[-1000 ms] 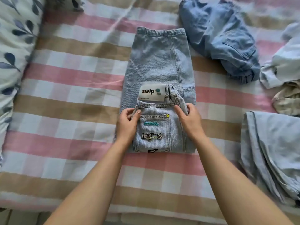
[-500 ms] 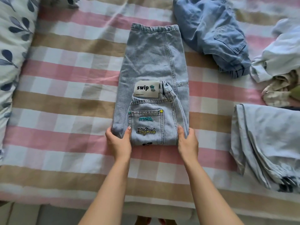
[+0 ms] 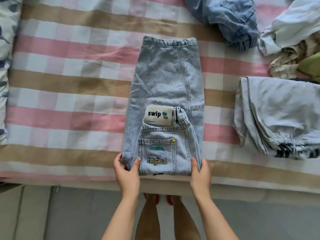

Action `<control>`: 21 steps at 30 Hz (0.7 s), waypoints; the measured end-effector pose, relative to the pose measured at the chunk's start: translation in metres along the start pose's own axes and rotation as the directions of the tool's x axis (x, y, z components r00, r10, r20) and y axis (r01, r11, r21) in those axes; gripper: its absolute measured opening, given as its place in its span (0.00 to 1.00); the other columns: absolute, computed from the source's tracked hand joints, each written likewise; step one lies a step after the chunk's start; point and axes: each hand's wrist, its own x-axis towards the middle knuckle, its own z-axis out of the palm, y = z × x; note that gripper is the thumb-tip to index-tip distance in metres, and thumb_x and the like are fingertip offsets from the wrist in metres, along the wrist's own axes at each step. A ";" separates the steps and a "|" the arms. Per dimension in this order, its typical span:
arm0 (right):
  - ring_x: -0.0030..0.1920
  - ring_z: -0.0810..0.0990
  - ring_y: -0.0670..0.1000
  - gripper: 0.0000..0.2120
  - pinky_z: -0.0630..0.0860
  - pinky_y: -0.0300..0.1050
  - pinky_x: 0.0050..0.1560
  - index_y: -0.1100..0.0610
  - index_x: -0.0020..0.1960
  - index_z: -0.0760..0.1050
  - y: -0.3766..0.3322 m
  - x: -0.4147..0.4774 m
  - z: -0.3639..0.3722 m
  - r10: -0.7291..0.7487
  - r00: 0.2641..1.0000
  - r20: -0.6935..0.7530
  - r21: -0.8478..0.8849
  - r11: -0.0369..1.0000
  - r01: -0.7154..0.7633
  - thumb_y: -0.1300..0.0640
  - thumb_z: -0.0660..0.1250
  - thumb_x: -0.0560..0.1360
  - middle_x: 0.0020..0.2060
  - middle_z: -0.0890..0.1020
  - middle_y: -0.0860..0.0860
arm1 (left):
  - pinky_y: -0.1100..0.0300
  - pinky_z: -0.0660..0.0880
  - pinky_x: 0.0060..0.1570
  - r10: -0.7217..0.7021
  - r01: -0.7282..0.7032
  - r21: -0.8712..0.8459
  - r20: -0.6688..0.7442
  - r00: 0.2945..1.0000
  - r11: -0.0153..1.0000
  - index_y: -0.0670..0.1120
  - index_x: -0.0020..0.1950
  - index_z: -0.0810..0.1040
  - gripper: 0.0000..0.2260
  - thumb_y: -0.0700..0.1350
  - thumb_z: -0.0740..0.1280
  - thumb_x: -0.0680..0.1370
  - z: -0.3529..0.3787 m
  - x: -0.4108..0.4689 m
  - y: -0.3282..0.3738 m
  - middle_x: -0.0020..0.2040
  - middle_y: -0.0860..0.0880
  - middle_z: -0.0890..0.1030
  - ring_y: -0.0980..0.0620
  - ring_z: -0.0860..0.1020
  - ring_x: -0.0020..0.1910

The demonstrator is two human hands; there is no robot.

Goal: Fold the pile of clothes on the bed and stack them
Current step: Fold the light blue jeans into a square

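Folded jeans (image 3: 166, 94) flat on striped bed (image 3: 69, 84), near corners gripped by left hand (image 3: 127, 172) and right hand (image 3: 200, 174), thumbs on top.

Single view: my head-mounted wide-angle camera faces forward and steeply down, close over the near edge of the bed (image 3: 72, 87) and the floor (image 3: 78, 213).
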 end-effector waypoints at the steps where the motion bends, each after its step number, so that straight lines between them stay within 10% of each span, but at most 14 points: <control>1: 0.36 0.72 0.51 0.09 0.68 0.42 0.39 0.61 0.43 0.70 0.003 -0.001 -0.001 0.006 1.000 -0.005 0.002 1.000 -0.006 0.56 0.61 0.78 0.34 0.75 0.51 | 0.65 0.71 0.52 -0.006 0.006 -0.006 0.004 1.000 1.000 0.43 0.65 0.67 0.24 0.36 0.71 0.72 -0.001 -0.001 -0.003 0.57 0.44 0.77 0.50 0.77 0.54; 8: 0.49 0.74 0.52 0.09 0.70 0.46 0.51 0.59 0.54 0.72 -0.011 0.006 -0.014 -0.005 0.998 -0.055 -0.066 0.998 0.001 0.60 0.67 0.74 0.48 0.77 0.53 | 0.53 0.66 0.58 0.228 -0.179 0.290 -0.142 0.963 0.940 0.39 0.63 0.71 0.21 0.38 0.71 0.71 0.001 -0.002 0.018 0.60 0.38 0.69 0.40 0.66 0.61; 14: 0.53 0.74 0.53 0.12 0.71 0.46 0.57 0.61 0.58 0.74 -0.120 0.088 -0.005 -0.429 0.902 -0.052 -0.047 0.903 0.427 0.67 0.62 0.75 0.51 0.76 0.54 | 0.61 0.74 0.49 0.592 -0.609 0.178 0.144 0.793 0.773 0.41 0.53 0.78 0.08 0.33 0.64 0.75 0.061 0.052 0.119 0.48 0.49 0.76 0.50 0.75 0.48; 21: 0.59 0.75 0.60 0.17 0.69 0.50 0.62 0.65 0.62 0.72 -0.200 0.233 0.028 -0.382 0.923 0.049 -0.276 0.883 0.380 0.62 0.62 0.75 0.58 0.78 0.63 | 0.57 0.58 0.64 0.536 -0.615 0.457 0.306 0.787 0.643 0.39 0.64 0.71 0.18 0.40 0.65 0.75 0.143 0.176 0.176 0.61 0.40 0.74 0.42 0.68 0.63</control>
